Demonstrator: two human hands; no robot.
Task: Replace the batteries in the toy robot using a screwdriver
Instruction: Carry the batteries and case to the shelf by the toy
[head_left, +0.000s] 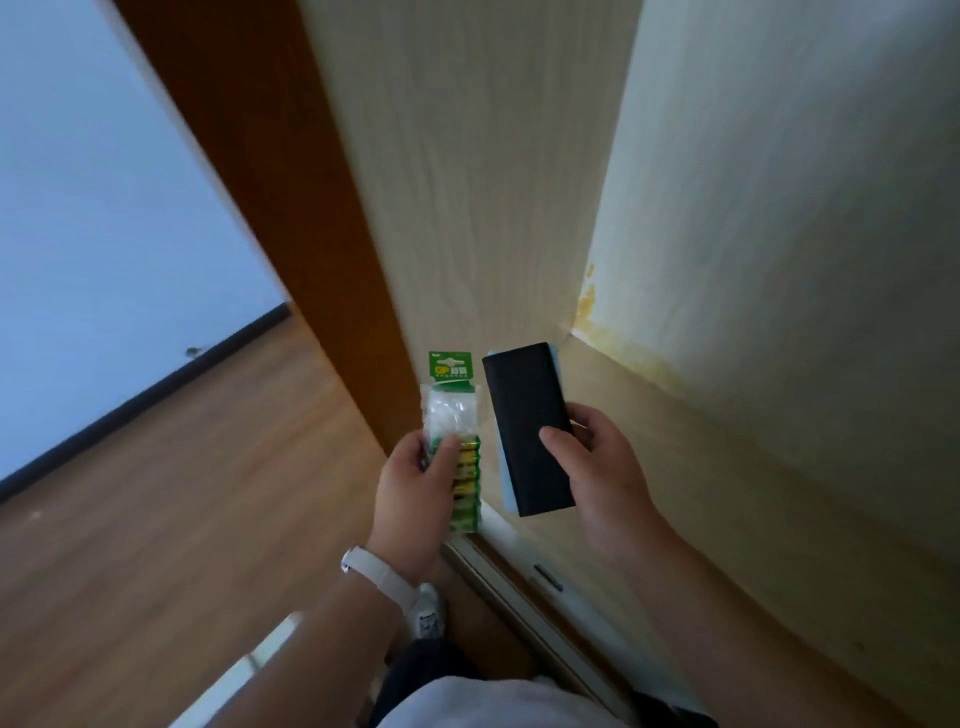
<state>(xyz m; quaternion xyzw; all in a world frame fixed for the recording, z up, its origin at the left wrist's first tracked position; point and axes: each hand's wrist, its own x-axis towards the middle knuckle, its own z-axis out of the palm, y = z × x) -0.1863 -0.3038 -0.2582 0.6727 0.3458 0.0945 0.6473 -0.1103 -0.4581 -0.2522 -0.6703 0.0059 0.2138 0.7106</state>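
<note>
Head view: left hand (415, 493) grips battery strip (451, 410), header end pointing away past fingers; right hand (602, 467) grips black case (522, 431), parallel.

Soft, rather dim light, brightest on the bluish wall (78, 182) at my left, with shadows faint and diffuse. The wide lens tilts and bows every line, and blur smears the door frame (249, 182) — even the print on the battery pack (451, 415).
</note>
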